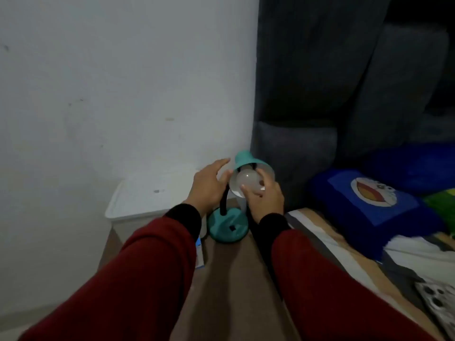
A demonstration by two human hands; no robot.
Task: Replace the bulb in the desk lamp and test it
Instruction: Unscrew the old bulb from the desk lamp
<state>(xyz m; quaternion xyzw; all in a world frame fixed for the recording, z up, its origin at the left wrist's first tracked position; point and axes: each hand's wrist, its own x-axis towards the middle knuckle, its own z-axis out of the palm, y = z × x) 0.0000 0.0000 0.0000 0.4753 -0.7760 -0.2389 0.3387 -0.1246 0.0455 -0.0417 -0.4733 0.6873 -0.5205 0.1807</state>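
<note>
- Desk lamp [229,225]: teal, round base standing on the brown tabletop [234,279], black bendable neck, teal shade [243,159] tilted so its open mouth faces the viewer.
- Bulb [247,179]: white, round, unlit, sitting in the mouth of the shade; whether it is fully seated in the socket cannot be told.
- Right hand [267,199]: just below and right of the bulb, fingers curled around the bulb's lower right side and closed on it; black cuff and dark red sleeve behind the wrist.
- Left hand [209,185]: just left of the shade, fingers spread apart and open, fingertips near or at the shade's rim; actual contact cannot be told. Same black cuff and red sleeve.
- White box [138,205]: lidded, left of the left hand, against the pale wall.
- Grey padded headboard [320,94]: beyond the right hand, behind the lamp.
- Blue pillow [369,203]: printed cartoon figure, on the bed well to the right of the right hand.
</note>
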